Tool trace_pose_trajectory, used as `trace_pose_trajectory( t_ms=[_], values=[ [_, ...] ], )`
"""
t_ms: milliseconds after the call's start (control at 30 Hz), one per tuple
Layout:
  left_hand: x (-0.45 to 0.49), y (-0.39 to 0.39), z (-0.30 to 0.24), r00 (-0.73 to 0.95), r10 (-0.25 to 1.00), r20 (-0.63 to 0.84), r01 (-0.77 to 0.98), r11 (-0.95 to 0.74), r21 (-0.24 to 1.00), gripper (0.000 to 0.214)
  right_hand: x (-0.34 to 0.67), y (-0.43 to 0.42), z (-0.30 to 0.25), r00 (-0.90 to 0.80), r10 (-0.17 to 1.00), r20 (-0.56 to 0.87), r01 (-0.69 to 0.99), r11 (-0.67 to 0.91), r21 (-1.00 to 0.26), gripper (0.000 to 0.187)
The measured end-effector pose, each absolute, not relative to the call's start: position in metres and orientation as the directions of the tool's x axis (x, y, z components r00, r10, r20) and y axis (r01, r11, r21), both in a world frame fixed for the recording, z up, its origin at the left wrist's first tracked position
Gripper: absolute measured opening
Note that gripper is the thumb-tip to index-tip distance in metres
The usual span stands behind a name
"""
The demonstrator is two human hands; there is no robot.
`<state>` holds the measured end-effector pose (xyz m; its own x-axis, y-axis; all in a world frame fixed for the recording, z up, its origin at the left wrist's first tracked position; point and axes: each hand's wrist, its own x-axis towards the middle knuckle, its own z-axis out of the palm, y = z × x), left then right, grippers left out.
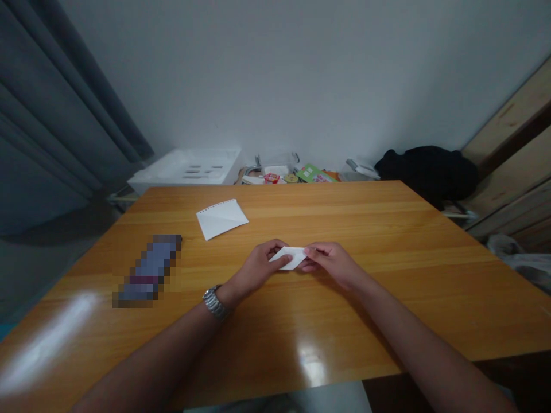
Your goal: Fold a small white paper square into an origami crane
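A small folded piece of white paper (295, 257) is held between my two hands over the middle of the table. My left hand (261, 263) pinches its left end, thumb on top and fingers behind. At the right end, my right hand (329, 259) grips the paper between thumb and fingers. The fingertips under the paper are partly hidden. Farther back and to the left lies a white sheet of paper (221, 218) with a perforated edge and a faint crease.
The wooden table (374, 223) spans the view. A pixelated, dark flat object (150, 267) lies at left. Beyond the far edge are a white plastic tray (185, 166), a green packet (316, 174), and a black bag or cloth (430, 172). A grey curtain (55, 103) hangs at left.
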<state>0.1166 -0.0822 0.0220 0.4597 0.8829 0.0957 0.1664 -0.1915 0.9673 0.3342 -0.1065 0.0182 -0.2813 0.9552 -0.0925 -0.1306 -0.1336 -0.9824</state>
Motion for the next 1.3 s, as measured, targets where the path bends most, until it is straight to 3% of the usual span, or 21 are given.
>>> trace_pose_trajectory(
  t_ms=[300,400,600,700,1000,1133,1300],
  values=[
    [0.114,-0.081,0.027,0.437,0.893,0.104,0.165,-0.194,0.967,0.026,0.336,-0.108,0.019,-0.34,0.93,-0.14,-0.243,-0.231,-0.942,0.035],
    [0.115,-0.081,0.027,0.406,0.908,0.102,0.18,-0.189,0.965,0.028,0.333,-0.107,0.017,-0.312,0.941,-0.13,-0.255,-0.215,-0.943,0.042],
    [0.115,-0.082,0.025,0.403,0.91,0.093,0.195,-0.185,0.963,0.029,0.328,-0.108,0.02,-0.233,0.972,-0.028,-0.085,-0.05,-0.995,0.046],
    [0.115,-0.082,0.026,0.414,0.905,0.096,0.196,-0.192,0.962,0.029,0.329,-0.109,0.024,-0.229,0.973,-0.041,-0.038,-0.051,-0.998,0.049],
    [0.114,-0.076,0.022,0.266,0.964,0.003,-0.015,0.001,1.0,0.036,0.338,-0.105,0.023,-0.331,0.939,-0.098,-0.125,-0.146,-0.981,0.051],
    [0.112,-0.076,0.023,0.243,0.969,0.044,0.068,-0.062,0.996,0.03,0.335,-0.105,0.023,-0.306,0.951,-0.044,-0.054,-0.064,-0.997,0.049],
    [0.115,-0.084,0.027,0.359,0.928,0.098,0.194,-0.177,0.965,0.029,0.327,-0.108,0.024,-0.256,0.964,0.074,0.156,0.117,-0.981,0.038]
  ],
)
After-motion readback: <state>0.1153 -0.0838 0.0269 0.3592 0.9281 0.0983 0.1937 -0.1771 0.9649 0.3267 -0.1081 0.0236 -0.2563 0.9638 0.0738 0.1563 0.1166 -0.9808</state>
